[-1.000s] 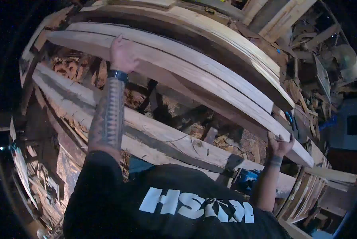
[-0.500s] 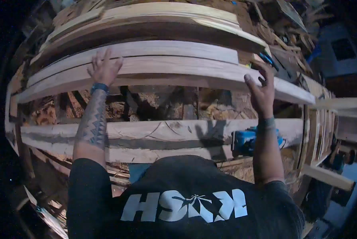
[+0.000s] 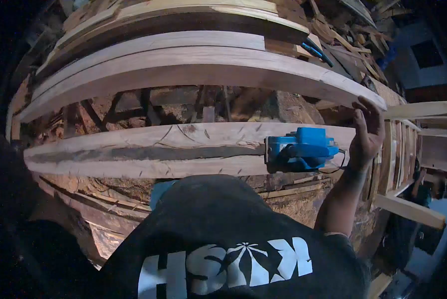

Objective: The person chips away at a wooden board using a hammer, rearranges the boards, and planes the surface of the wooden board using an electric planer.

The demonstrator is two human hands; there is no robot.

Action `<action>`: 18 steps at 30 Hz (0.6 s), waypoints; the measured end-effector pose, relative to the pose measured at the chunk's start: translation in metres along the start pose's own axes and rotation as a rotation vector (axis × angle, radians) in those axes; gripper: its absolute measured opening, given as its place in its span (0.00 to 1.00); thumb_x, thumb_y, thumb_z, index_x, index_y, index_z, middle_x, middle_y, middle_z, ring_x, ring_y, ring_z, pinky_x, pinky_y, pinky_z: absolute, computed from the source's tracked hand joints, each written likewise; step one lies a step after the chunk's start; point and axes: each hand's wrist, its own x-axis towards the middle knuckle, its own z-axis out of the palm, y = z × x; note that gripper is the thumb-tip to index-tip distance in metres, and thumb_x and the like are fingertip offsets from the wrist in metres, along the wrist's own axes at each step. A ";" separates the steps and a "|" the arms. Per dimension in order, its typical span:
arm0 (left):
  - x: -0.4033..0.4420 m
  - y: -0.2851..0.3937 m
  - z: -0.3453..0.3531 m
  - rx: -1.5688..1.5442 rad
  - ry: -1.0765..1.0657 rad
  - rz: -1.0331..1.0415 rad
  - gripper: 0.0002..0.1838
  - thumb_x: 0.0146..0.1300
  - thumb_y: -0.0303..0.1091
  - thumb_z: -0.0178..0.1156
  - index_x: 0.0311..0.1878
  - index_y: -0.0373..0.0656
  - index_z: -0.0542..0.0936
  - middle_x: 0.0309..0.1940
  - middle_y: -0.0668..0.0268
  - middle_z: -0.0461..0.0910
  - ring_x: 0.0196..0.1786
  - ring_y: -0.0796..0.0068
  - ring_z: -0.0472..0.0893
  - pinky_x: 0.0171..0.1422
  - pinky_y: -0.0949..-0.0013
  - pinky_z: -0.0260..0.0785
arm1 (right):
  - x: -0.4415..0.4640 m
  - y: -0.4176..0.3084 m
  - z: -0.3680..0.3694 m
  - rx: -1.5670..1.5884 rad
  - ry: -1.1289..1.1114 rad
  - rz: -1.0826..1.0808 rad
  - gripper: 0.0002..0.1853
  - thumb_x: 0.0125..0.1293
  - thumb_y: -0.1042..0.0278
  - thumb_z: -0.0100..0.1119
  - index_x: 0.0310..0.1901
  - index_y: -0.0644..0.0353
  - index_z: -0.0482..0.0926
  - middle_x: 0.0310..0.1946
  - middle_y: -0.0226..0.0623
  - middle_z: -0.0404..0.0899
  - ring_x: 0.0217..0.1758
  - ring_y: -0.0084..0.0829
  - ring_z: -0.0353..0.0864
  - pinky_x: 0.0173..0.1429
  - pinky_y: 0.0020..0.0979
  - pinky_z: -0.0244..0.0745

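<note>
My right hand (image 3: 367,133) is raised near the right end of a long pale beam (image 3: 208,60). Its fingers are apart and slightly curled, and nothing is in it. Whether the fingertips touch the beam I cannot tell. To the left of this hand, a blue electric hand planer (image 3: 303,148) with a black cord rests on a nearer wide plank (image 3: 203,133). A dark grey strip runs lengthwise along that plank. My left hand is out of view; the lower left is in deep shadow.
Behind the beam lies a second, shorter pale board (image 3: 183,40), and more timber (image 3: 183,11) beyond it. A blue-and-black tool (image 3: 317,51) lies at the boards' right end. A wooden frame (image 3: 398,154) stands at the right, a person (image 3: 425,192) behind it. Wood scraps cover the floor.
My left hand has come off the beam and left the view. My right hand has moved right and down, away from the beam's middle. The planer now shows fully.
</note>
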 end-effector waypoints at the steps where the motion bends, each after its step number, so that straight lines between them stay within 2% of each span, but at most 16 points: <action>1: -0.009 0.024 0.003 0.012 -0.013 0.015 0.38 0.69 0.64 0.60 0.67 0.40 0.72 0.65 0.59 0.73 0.69 0.65 0.70 0.73 0.67 0.62 | -0.004 0.005 -0.011 -0.010 -0.016 0.012 0.21 0.72 0.78 0.67 0.64 0.68 0.79 0.60 0.44 0.83 0.61 0.32 0.83 0.64 0.33 0.80; 4: -0.023 0.078 0.018 0.043 -0.035 0.028 0.36 0.68 0.63 0.61 0.65 0.41 0.72 0.62 0.60 0.73 0.66 0.66 0.70 0.71 0.68 0.62 | -0.024 0.013 -0.034 0.036 -0.019 0.093 0.20 0.71 0.77 0.68 0.63 0.68 0.79 0.56 0.42 0.84 0.61 0.31 0.82 0.65 0.32 0.78; 7: -0.034 0.106 0.032 0.053 -0.040 0.026 0.34 0.68 0.62 0.62 0.62 0.42 0.72 0.58 0.60 0.73 0.64 0.67 0.70 0.68 0.68 0.62 | -0.041 0.019 -0.055 0.000 -0.004 0.060 0.19 0.71 0.77 0.68 0.62 0.67 0.79 0.55 0.40 0.84 0.59 0.30 0.82 0.63 0.31 0.79; 11: -0.026 0.130 0.043 0.034 -0.043 0.084 0.32 0.66 0.61 0.63 0.58 0.43 0.73 0.54 0.62 0.73 0.60 0.68 0.71 0.65 0.69 0.62 | -0.062 0.024 -0.082 -0.163 -0.125 0.201 0.20 0.70 0.69 0.72 0.61 0.64 0.81 0.51 0.39 0.85 0.54 0.28 0.84 0.59 0.31 0.80; 13: -0.021 0.130 0.047 0.003 -0.037 0.121 0.31 0.66 0.61 0.63 0.56 0.43 0.73 0.52 0.62 0.73 0.58 0.69 0.71 0.64 0.69 0.62 | -0.069 0.028 -0.089 -0.432 -0.322 0.213 0.26 0.67 0.57 0.75 0.61 0.61 0.81 0.48 0.42 0.87 0.50 0.35 0.87 0.59 0.36 0.81; 15: -0.017 0.128 0.050 -0.041 -0.035 0.172 0.30 0.65 0.60 0.64 0.54 0.44 0.73 0.50 0.63 0.73 0.57 0.69 0.71 0.62 0.70 0.62 | -0.083 0.053 -0.093 -0.555 -0.473 0.309 0.31 0.64 0.50 0.78 0.61 0.61 0.81 0.52 0.46 0.85 0.54 0.41 0.86 0.61 0.40 0.81; 18: -0.007 0.120 0.056 -0.156 -0.032 0.252 0.28 0.64 0.59 0.65 0.51 0.44 0.73 0.47 0.63 0.73 0.54 0.70 0.71 0.60 0.70 0.62 | -0.106 0.089 -0.087 -0.918 -0.565 -0.015 0.33 0.60 0.46 0.80 0.60 0.61 0.81 0.56 0.48 0.82 0.59 0.47 0.83 0.64 0.45 0.79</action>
